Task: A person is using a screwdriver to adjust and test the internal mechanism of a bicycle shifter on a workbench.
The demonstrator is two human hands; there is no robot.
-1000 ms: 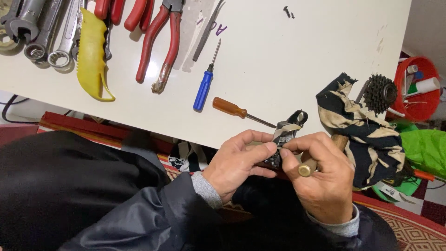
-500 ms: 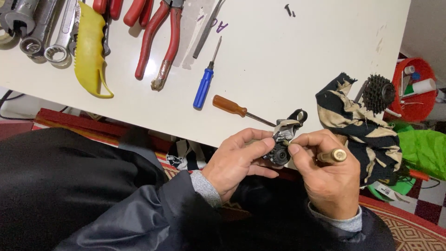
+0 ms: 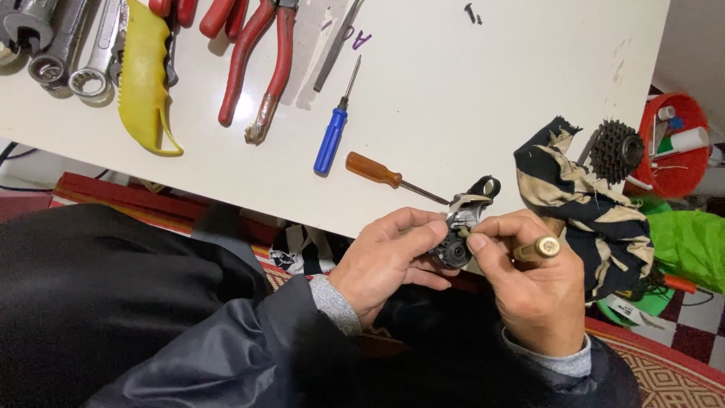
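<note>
At the table's near edge | we are pinching the small metal derailleur part with the left hand | right hand is clenching a brass-ended tool, fingertips on the part | we are keeping it steady, close to the table.

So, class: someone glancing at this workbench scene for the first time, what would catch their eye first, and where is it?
First, the two hands at the near table edge: the left hand and right hand together grip a small black and silver bicycle part. A brass-tipped tool handle sticks out of the right hand. Then the bright tools up the white table: red pliers, a yellow handle and a blue screwdriver.
</note>
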